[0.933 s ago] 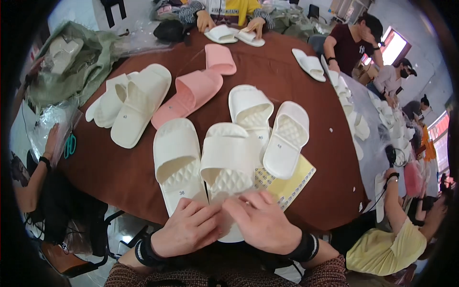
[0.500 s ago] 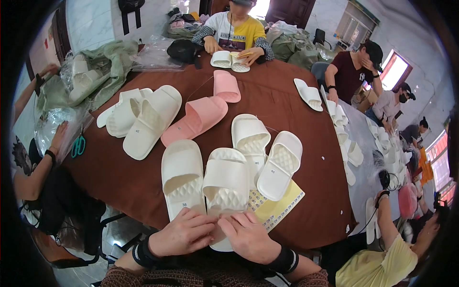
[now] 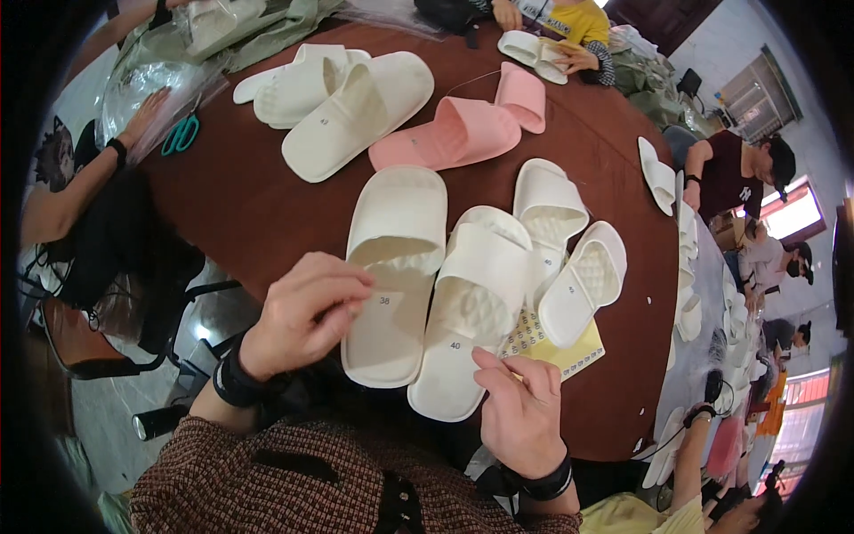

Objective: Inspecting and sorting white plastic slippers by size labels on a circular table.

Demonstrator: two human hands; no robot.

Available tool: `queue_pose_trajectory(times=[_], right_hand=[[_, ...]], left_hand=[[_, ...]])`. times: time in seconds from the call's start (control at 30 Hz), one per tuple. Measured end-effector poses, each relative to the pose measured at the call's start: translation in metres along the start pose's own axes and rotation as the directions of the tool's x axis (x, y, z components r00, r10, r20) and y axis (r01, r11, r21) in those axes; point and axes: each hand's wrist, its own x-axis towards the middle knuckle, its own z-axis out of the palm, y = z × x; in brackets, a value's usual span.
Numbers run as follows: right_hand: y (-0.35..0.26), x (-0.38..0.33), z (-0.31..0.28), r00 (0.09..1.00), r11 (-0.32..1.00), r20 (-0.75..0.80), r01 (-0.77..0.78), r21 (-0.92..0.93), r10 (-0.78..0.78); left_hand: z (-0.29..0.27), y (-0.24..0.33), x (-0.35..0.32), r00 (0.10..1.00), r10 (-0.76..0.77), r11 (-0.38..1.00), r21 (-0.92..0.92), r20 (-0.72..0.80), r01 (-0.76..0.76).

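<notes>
Left hand [image 3: 301, 313] fingers curl loosely, right hand [image 3: 523, 408] fingers bunch, pinch unclear, by the near white slipper [image 3: 447, 381], likely light, bendy, best gripped by its sides!

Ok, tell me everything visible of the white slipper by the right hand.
The white open-toed slipper looks like moulded foam: one broad smooth strap, quilted footbed, flatter heel with a small dark mark. It lies upright near the edge of the brown cloth-covered table, toe away from the person. A similar white slipper lies close on its left; the right hand is at its right edge, contact unclear.
</notes>
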Motion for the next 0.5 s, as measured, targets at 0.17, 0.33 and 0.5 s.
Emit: queue_pose_trajectory(times=[0.17, 0.33, 0.5], right_hand=[[-0.004, 0.003, 0.005, 0.991, 0.996, 0.123, 0.068, -0.057, -0.061], [-0.002, 0.008, 0.017, 0.985, 0.984, 0.106, 0.145, -0.104, -0.134], [-0.008, 0.020, -0.004, 0.988, 0.993, 0.106, 0.114, -0.030, -0.110]], left_hand=[[0.001, -0.010, -0.008, 0.993, -0.090, 0.996, 0.005, -0.073, 0.091], [0.012, -0.030, -0.008, 0.979, -0.168, 0.986, -0.020, -0.118, 0.167], [0.007, -0.026, -0.003, 0.964, -0.227, 0.974, -0.045, -0.138, 0.223]])
